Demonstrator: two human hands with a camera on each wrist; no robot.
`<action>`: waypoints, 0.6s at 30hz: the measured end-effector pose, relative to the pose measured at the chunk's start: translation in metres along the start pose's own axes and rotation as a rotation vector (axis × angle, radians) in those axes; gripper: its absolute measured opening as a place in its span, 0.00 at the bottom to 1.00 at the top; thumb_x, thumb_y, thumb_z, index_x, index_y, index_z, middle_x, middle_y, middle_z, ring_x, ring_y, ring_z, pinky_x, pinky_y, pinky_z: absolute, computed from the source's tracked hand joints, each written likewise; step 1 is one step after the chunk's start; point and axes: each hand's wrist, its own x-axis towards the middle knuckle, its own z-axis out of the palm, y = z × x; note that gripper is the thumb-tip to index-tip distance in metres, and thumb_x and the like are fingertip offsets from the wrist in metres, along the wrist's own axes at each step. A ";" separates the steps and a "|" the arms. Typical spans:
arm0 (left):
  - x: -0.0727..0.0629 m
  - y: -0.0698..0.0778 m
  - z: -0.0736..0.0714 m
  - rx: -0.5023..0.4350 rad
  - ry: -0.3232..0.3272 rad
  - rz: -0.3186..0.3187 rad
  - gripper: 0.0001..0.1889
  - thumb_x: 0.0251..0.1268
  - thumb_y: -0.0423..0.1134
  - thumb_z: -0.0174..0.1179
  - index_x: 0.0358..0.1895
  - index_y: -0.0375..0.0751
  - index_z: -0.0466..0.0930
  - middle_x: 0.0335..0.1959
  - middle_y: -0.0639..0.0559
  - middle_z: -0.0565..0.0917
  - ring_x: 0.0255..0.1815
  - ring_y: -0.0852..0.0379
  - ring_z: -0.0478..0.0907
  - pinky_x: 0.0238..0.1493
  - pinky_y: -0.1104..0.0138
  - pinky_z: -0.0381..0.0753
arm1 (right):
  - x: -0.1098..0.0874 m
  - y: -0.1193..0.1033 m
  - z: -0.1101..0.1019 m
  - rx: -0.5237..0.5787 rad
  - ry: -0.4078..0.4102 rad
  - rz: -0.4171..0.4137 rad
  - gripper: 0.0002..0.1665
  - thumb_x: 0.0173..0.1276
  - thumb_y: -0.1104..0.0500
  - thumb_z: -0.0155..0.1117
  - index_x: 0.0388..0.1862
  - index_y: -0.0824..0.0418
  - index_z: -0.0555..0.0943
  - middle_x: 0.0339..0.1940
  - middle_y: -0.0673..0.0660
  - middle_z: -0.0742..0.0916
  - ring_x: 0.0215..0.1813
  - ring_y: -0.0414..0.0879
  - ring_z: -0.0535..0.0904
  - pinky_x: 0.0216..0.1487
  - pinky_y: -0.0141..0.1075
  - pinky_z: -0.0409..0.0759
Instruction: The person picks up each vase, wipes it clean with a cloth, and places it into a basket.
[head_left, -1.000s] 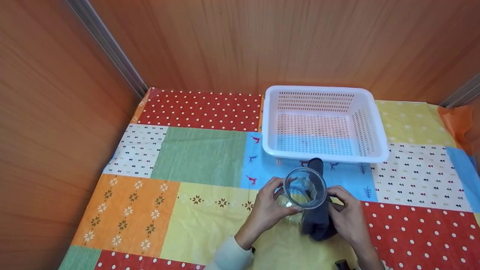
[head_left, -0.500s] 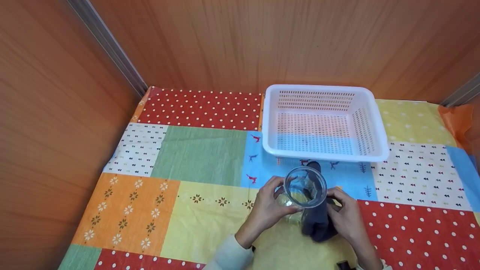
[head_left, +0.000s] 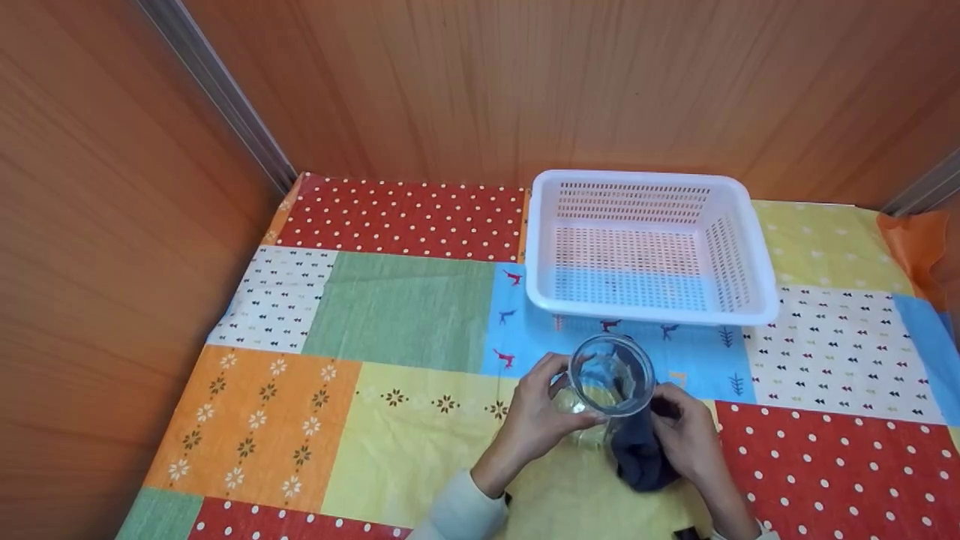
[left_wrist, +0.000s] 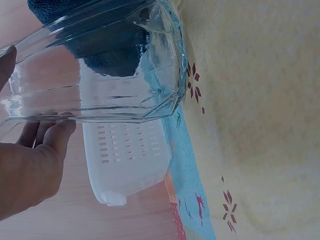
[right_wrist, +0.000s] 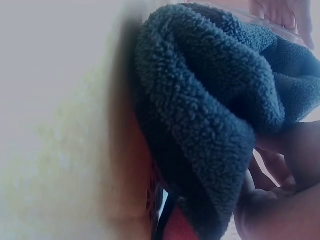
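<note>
A clear glass jar with a round rim and faceted sides stands upright low over the tablecloth. My left hand grips it just below the rim, thumb on the near side and fingers on the far side. Against the jar's right outer side lies a dark blue-grey fluffy towel, pinched by my right hand between thumb and fingers. In the left wrist view the towel shows behind the jar and through its wall. Folds of the towel hide part of my right fingers in the right wrist view.
A white perforated plastic basket sits beyond my hands, near the back wooden panel. Another panel rises on the left. A patchwork tablecloth covers the table.
The towel has slid toward me along the jar; its far end, which stuck out past the rim, has drawn in. My right hand has shifted slightly nearer. The left hand and jar stay put.
</note>
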 end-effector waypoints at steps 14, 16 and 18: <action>0.000 -0.001 0.001 -0.028 0.006 0.022 0.33 0.43 0.23 0.82 0.58 0.38 0.83 0.55 0.50 0.81 0.62 0.57 0.79 0.70 0.65 0.79 | 0.003 -0.032 -0.007 0.078 0.025 -0.040 0.19 0.59 0.86 0.67 0.39 0.66 0.88 0.38 0.50 0.86 0.46 0.32 0.81 0.50 0.20 0.83; 0.000 -0.001 0.001 -0.029 0.007 0.024 0.33 0.43 0.23 0.82 0.58 0.37 0.83 0.54 0.51 0.81 0.62 0.57 0.79 0.70 0.65 0.79 | 0.004 -0.040 -0.010 0.093 0.026 -0.023 0.19 0.60 0.85 0.68 0.41 0.66 0.88 0.39 0.50 0.86 0.46 0.33 0.81 0.50 0.21 0.84; 0.000 -0.001 0.001 -0.027 0.008 0.026 0.33 0.43 0.22 0.82 0.58 0.37 0.83 0.54 0.51 0.81 0.62 0.57 0.79 0.70 0.65 0.79 | 0.005 -0.046 -0.012 0.097 0.023 0.000 0.18 0.61 0.84 0.68 0.43 0.66 0.88 0.41 0.52 0.86 0.47 0.34 0.81 0.49 0.22 0.84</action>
